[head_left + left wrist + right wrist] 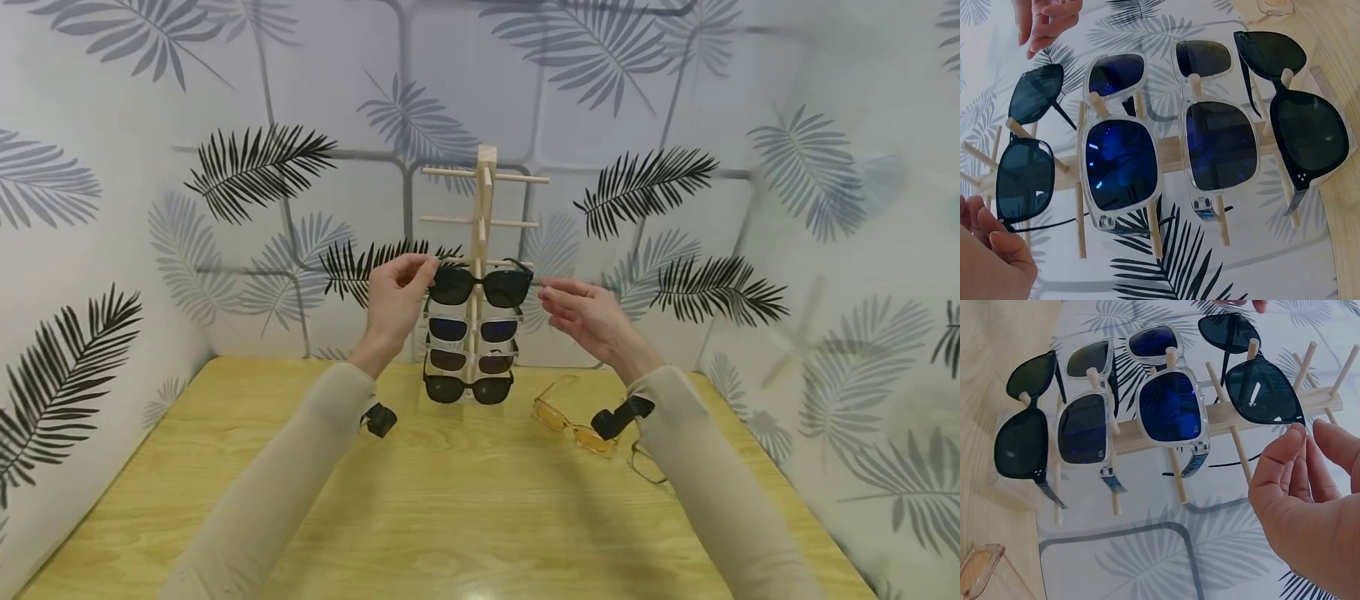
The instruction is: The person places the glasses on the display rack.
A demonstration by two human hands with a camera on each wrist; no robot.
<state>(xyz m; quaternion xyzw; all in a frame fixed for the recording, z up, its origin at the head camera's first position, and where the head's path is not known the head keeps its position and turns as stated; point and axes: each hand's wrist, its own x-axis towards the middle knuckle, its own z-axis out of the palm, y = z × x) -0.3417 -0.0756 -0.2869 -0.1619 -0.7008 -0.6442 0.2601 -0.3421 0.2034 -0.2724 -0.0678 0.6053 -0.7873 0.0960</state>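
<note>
In the head view, black sunglasses (505, 288) sit across a wooden stand (485, 200), above several other pairs. My left hand (393, 304) pinches their left edge near the hinge; the left wrist view shows this hand (997, 256) at the frame's lower corner. At the right edge is my right hand (588, 321), its fingers loosely bent. In the right wrist view a fingertip of that hand (1310, 500) is at the corner of the dark lens frame (1263, 394), with thumb and finger apart. Whether it touches, I cannot tell.
Below hang two clear-framed pairs (447, 330) and another black pair (491, 390). Two wooden rods (521, 178) stick out above, bearing nothing. Orange-tinted glasses (551, 416) and thin-framed glasses (647, 477) lie on the wooden table (450, 517) at right. A leaf-patterned backdrop (337, 75) stands behind.
</note>
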